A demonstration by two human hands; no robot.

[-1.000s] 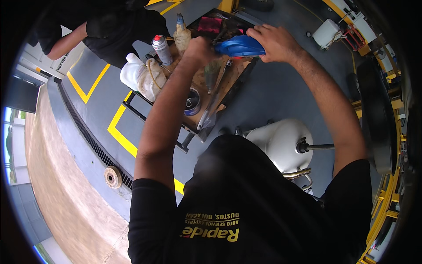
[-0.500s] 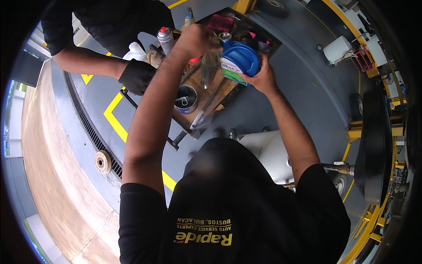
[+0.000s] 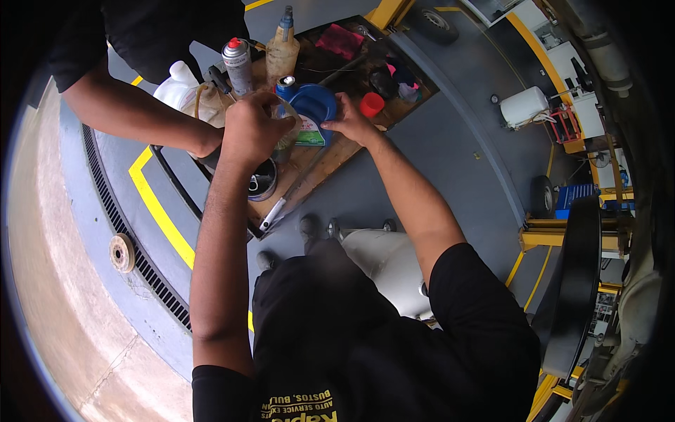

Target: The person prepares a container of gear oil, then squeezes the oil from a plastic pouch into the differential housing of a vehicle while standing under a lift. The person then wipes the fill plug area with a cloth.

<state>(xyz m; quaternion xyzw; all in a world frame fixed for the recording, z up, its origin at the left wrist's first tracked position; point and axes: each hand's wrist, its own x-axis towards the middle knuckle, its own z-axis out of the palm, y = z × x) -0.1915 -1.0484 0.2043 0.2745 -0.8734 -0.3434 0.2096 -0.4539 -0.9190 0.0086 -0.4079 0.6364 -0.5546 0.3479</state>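
My left hand (image 3: 256, 128) is closed, with its fingertips pinched on a clear, limp plastic piece, perhaps a bag (image 3: 287, 141), that hangs beside a blue jug (image 3: 314, 103). My right hand (image 3: 349, 121) grips that jug by its right side, thumb toward me. The jug's neck points away from me and its mouth is uncapped; its green and white label shows partly behind the plastic. Both hands are over the worn wooden table top (image 3: 320, 172). A dark open can (image 3: 263, 181) stands just below my left hand, partly hidden by my wrist.
A co-worker's arm (image 3: 151, 116) reaches in from the left, its hand mostly hidden behind my forearm. On the table stand a spray can (image 3: 238, 67), a tan bottle (image 3: 282, 55), a white jug (image 3: 176, 84), a red cap (image 3: 372, 105) and a pink cloth (image 3: 340, 41).
Both my hands have moved left and nearer to me, carrying the blue jug and the clear plastic. The co-worker's gloved hand has gone behind my left forearm. The red cap now shows fully.
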